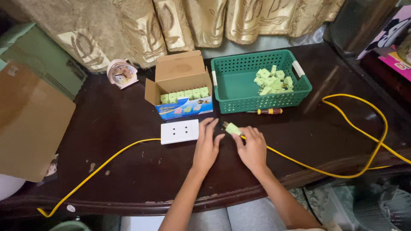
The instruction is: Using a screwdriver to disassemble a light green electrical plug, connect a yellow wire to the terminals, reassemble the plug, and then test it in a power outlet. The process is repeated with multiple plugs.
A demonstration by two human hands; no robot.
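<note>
I am watching an open cardboard box, blue along its front, sitting at the back of the dark table and holding a row of pale green plugs. Just to its right a green basket is carrying a loose heap of green pieces. My right hand is pinching a green plug on a yellow cord, fingers closed round it. My left hand is lying open, fingertips touching the white outlet.
</note>
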